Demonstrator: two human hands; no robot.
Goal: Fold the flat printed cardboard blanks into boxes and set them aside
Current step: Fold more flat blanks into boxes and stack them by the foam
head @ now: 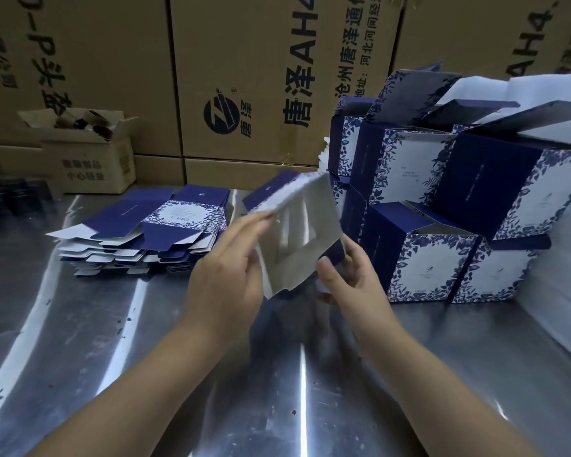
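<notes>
1. Left hand (231, 262) grips the left side of the half-opened blank (305, 225), its fingers curled over the upper edge. My right hand (353, 282) pinches the lower right corner, thumb on the grey inner face and fingers behind.
2. I hold the blank in the air above the steel table (112, 341), between the stack of flat blanks (145, 232) on my left and the pile of folded boxes (442, 209) on my right. It seems to touch neither, though its top edge is blurred.
3. I judge the step in hand to be squaring the sleeve open. I would press the two opposite creases toward each other so the walls pop out square, rather than tugging at a panel (tugging tends to bow thin card).
4. Pinches belong on the score lines, where the card is meant to bend, and thumbs off the middle of the printed faces.
5. I cannot tell from here which end flaps form the bottom. I would find them before tucking anything.
6. The folded pile is stacked two high with its lids standing open, so it looks easy to knock. I would set this box down beside it gently.
</notes>
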